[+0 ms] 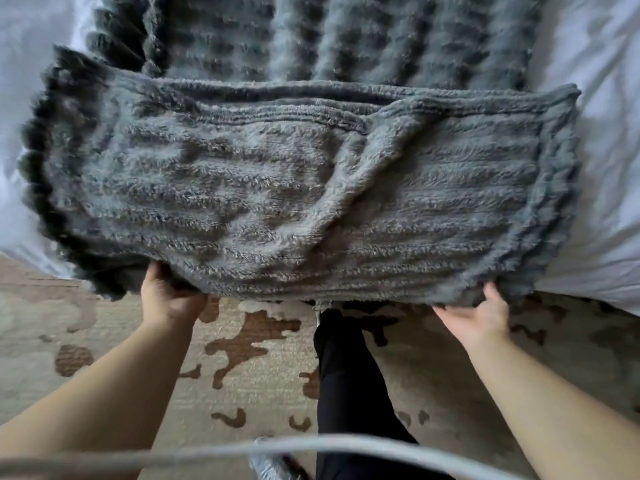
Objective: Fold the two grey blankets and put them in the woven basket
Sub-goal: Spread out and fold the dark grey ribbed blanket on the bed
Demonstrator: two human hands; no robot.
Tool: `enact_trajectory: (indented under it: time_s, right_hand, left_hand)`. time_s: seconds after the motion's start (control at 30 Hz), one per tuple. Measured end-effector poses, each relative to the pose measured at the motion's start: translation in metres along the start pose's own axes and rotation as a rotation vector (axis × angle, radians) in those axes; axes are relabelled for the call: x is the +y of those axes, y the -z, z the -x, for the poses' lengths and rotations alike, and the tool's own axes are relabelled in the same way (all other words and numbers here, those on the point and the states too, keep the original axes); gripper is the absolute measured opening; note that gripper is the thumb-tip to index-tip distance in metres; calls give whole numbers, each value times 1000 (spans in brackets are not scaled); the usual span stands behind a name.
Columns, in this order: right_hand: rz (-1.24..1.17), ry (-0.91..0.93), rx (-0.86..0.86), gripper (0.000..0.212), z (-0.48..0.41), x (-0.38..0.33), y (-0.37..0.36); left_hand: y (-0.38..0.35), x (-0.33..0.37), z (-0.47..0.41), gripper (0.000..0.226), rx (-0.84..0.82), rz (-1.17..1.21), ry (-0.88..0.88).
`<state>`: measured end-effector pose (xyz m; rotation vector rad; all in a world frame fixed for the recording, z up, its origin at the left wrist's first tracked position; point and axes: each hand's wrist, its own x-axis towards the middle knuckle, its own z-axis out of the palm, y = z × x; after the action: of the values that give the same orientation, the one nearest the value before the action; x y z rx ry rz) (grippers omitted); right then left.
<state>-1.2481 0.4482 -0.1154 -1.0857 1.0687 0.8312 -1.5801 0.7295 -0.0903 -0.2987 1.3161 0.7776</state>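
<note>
A white-sheeted bed (609, 98) stood over a beige rug with brown patches (242, 348). A folded grey ribbed fleece blanket (277, 188) lay across the bed's near edge and overhung it. The left hand (169, 299) and the right hand (478, 315) each held its near hem, one toward each corner, their fingers hidden under the pile. Behind it, a second grey ribbed blanket (346, 39) was cut off at the top. A blurred grey cable (311, 445) crossed a black trouser leg (346, 375).

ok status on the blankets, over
Left hand and right hand both grip near edge of folded blanket. Second blanket lies on bed behind it. Woven basket not in view.
</note>
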Motion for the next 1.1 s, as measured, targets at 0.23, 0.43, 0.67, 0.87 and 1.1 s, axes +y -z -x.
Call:
enact_trajectory:
  time_s: [0.23,0.43,0.67,0.87,1.1]
  right_hand:
    - [108,167,117,24,78,-18,-13]
    - [61,365,-48,21,201,-48,-22]
    - [-108,597,-294,21,336,-76,-7]
    - [-120,583,-152,31,349,-33,82]
    - [-43,529,-28,6,330,4,166]
  left_hand:
    - [1,25,84,55,-106,37,-125]
    - [-24,74,192,57,-369,-8,-207]
    - [-33,107,301,35,-560,-42,-444]
    - [52,92,305,38,-369,-101,-447]
    - [144,55,283,43,-45,-157,-391]
